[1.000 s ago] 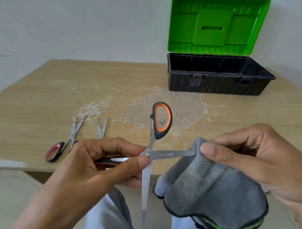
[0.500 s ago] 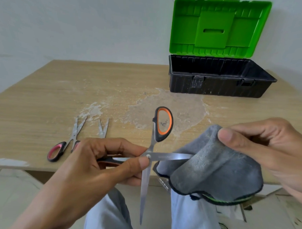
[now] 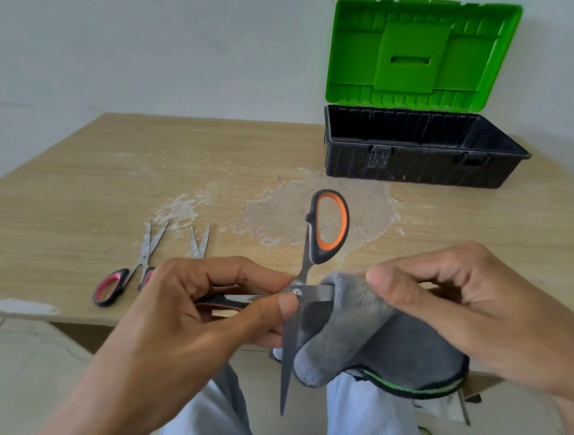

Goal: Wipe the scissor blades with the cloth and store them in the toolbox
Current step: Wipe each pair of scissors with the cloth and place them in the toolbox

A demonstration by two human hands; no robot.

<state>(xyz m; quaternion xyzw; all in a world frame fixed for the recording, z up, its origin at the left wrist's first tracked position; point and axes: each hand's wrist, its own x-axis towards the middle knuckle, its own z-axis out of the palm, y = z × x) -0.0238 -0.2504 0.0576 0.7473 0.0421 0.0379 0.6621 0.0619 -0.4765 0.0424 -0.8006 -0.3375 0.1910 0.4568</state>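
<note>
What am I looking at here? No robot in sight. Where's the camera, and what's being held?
No machine here: a person works with bare hands. One wide-angle camera on their head looks forward and down, so every picture is that same view. The left hand grips open orange-handled scissors, thumb near the pivot, one blade pointing down. The right hand pinches a grey cloth folded over the other blade. On the wooden table lie red-handled scissors, a second pair partly hidden behind the left hand, and a black toolbox with its green lid raised.
</note>
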